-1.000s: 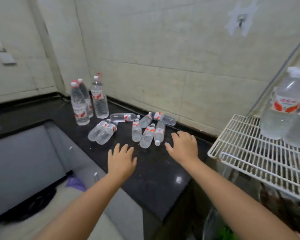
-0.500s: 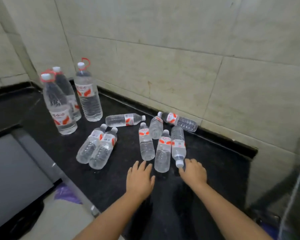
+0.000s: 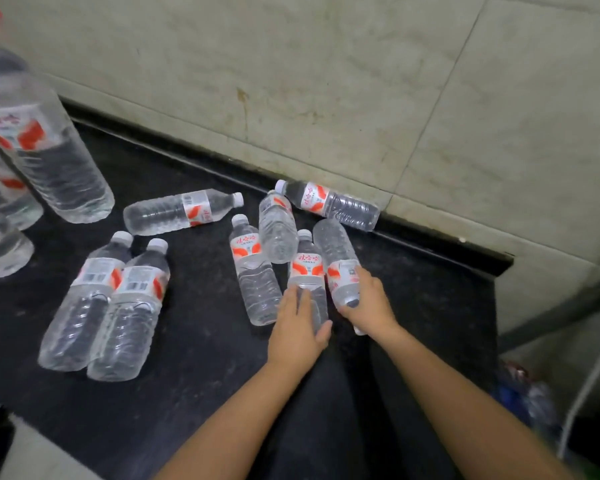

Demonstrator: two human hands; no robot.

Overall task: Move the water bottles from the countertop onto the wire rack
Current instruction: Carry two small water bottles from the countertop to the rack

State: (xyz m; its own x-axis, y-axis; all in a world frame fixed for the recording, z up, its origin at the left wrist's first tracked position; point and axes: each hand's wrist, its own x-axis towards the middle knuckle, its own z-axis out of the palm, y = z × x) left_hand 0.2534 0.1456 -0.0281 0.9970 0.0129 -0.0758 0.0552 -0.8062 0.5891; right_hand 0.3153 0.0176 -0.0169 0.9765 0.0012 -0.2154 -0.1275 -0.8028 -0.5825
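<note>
From the head camera, our only view, we judge that we are at the pick-up step: both hands have reached a cluster of small water bottles lying on the dark surface (image 3: 194,341) near the tiled wall (image 3: 326,81). The wire rack is out of sight here.

Our left hand (image 3: 297,327) lies over the lower body of the middle bottle (image 3: 307,271), fingers fairly spread on top and thumb out to the right; we cannot tell that it has closed. Our right hand (image 3: 368,303) is curled round the cap end of the right bottle (image 3: 338,261), which points its cap toward us; the grip looks nearly made, with the bottle seemingly resting on the surface.

Other small bottles lie untouched: a side-by-side pair (image 3: 104,299) to the left, one (image 3: 184,211) behind them, two just left of the middle bottle, and one (image 3: 329,204) against the wall. Large bottles (image 3: 49,147) stand at far left.

Next, we judge, both grips must close firmly, then lift straight up so the neighbours do not roll, before we turn to find the rack.
</note>
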